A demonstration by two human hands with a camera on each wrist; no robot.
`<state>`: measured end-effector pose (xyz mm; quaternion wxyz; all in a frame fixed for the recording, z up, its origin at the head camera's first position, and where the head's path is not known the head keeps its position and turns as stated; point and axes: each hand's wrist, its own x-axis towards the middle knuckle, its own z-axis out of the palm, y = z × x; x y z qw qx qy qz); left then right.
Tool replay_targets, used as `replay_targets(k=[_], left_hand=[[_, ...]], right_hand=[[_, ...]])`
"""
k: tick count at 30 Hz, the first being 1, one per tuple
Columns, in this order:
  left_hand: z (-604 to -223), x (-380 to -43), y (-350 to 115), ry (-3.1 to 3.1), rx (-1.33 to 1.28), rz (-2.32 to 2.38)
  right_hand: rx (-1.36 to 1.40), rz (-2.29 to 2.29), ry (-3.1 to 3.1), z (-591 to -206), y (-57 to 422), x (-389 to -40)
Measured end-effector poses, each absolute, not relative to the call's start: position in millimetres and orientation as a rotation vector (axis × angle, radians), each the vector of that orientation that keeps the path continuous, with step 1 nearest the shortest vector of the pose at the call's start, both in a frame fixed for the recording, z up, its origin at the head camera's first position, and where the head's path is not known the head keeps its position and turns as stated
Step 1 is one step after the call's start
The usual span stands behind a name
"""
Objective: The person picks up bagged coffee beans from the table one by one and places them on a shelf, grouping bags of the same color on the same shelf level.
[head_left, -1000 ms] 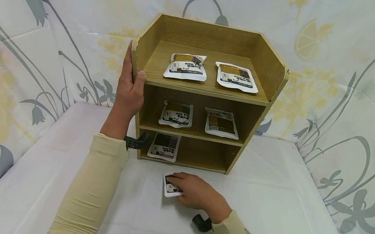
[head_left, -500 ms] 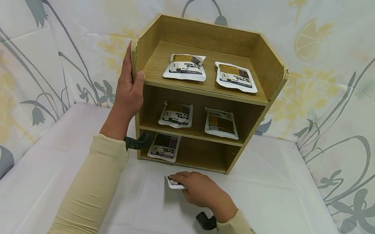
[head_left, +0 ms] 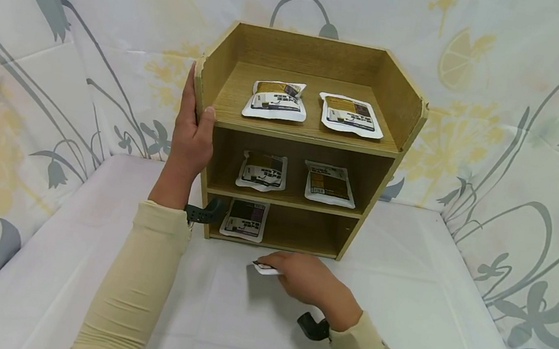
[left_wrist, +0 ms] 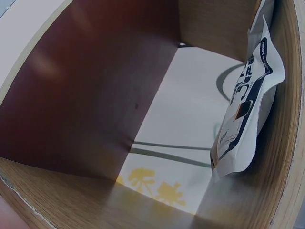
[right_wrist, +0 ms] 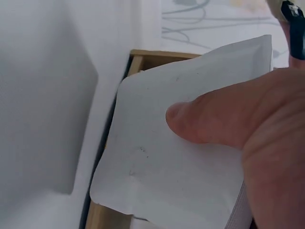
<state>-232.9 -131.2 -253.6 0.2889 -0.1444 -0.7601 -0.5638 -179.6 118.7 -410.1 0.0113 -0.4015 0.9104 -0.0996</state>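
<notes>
My right hand pinches a flat white-edged pouch just in front of the shelf's bottom compartment, above the table. The right wrist view shows the pouch's plain white underside with the thumb pressed on it. At the upper left, my left hand grips the side panel of the wooden shelf, thumb on its front edge. One pouch stands leaning at the left of the bottom compartment. In the left wrist view, a pouch rests on the shelf board.
Two pouches, a left one and a right one, lie on the top shelf. The middle shelf holds a left pouch and a right pouch. A white cloth covers the table; floral fabric hangs behind.
My right hand has lifted its pouch off the table and tilted it nearly edge-on, moving slightly toward the shelf. The left hand stays on the side panel.
</notes>
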Motion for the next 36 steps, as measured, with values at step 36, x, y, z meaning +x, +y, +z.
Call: replay_targets(k=[36], left_hand=[[-253, -231, -131, -2.027, -0.397, -1.502]], right_hand=[[-1.144, -0.184, 3.289, -427, 152, -205]])
